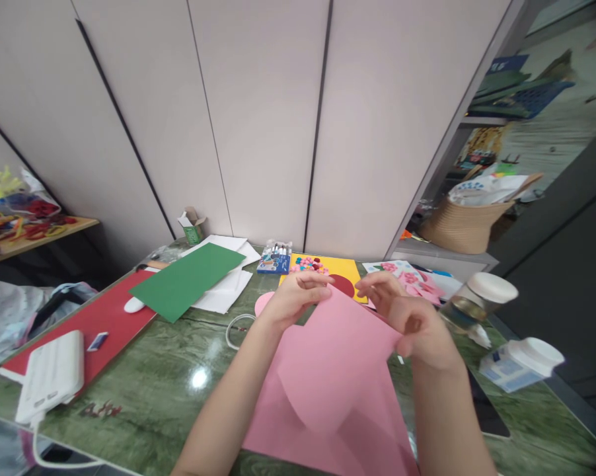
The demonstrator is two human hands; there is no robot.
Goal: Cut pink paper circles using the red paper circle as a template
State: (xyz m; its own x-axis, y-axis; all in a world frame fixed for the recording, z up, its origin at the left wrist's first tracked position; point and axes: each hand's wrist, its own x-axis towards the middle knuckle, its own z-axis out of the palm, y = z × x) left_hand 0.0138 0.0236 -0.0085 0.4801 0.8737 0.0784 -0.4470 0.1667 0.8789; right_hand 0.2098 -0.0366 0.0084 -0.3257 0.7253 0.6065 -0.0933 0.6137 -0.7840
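Forearms: both bare, reaching up from the lower edge; left angled to the right, right leaning inward, wrist bent over the paper.
Pink sheet below: larger pink sheet (382, 430) flat on the green worktop (179, 396), between the forearms, partly covered by the raised paper.
Hands: apart from each other, both on one paper. Left hand (300, 297) pinches its top corner; right hand (419, 324) grips its right corner between thumb and curled fingers, with other fingers extended toward the left hand.
Held paper: pink paper (332, 370), raised and tilted over the larger sheet, lower edge curved.
Right side: dark flat slab (491, 416), partly hidden by the right forearm; white-capped bottle (521, 363); white-lidded jar (479, 301) beyond it.
Left side: white power bank (55, 370) on red sheet (124, 330); green sheet (189, 281) overlapping white sheets (223, 297).
Behind the hands: dark red disc (343, 286) on yellow sheet (347, 266), partly blocked by the hands; small coloured pieces (308, 264); blue marker pack (275, 259); pink flower pieces (411, 279).
Far edge: small green box (193, 228), before pale panels (258, 119); woven basket (466, 225) on shelf at right.
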